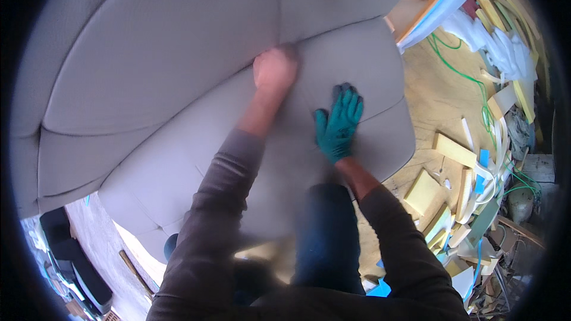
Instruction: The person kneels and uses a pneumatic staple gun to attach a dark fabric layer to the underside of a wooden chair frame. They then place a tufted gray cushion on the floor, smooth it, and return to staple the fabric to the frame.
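A large grey upholstered sofa (160,59) fills most of the view, its backrest at the upper left meeting the seat along a long seam. My left hand (275,71), bare and blurred by motion, is closed like a fist against the sofa at that seam; whatever its fingers hold, if anything, is hidden. My right hand (340,120) wears a green glove with dark fingertips. It lies flat on the seat cushion (380,71), fingers stretched out, close to a cross seam. One of my legs (327,238) is against the front of the seat.
Yellow foam offcuts (423,192) and strips are strewn over the floor at right. A thin green cord (470,77) winds among them. At the upper right stands an orange-edged panel (437,6) beside white wadding (493,41). A black padded piece (71,255) lies at lower left.
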A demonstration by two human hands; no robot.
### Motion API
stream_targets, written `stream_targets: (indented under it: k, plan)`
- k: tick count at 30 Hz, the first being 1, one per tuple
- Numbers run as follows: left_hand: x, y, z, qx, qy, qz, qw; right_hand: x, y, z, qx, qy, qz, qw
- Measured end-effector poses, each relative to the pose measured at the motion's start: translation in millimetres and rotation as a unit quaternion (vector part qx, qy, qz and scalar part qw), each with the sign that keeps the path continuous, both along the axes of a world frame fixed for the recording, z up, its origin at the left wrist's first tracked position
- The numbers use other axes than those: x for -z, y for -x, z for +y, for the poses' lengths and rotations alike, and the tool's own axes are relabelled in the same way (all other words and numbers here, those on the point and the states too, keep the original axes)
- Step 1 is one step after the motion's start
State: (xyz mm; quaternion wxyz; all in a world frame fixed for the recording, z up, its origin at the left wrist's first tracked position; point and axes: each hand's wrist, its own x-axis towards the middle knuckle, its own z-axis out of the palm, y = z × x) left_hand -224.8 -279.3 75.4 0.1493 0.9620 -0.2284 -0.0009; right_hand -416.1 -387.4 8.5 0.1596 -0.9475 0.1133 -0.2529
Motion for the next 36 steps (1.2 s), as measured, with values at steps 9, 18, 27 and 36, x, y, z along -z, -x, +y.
stream_targets:
  k: [9,18,27,36]
  plan:
    - [-1,4,-47,-0.004,0.013,0.012,1.000,4,1,0,0.020,-0.007,-0.009,1.000]
    - [-7,12,30,-0.014,-0.015,0.108,0.994,-8,11,-7,-0.029,-0.018,-0.048,0.998]
    - [12,15,71,-0.016,-0.055,0.029,0.998,-41,-128,-178,0.152,0.058,-0.165,0.973]
    - [-1,19,82,-0.073,-0.005,0.069,0.995,19,-204,-248,0.186,-0.090,-0.028,0.978]
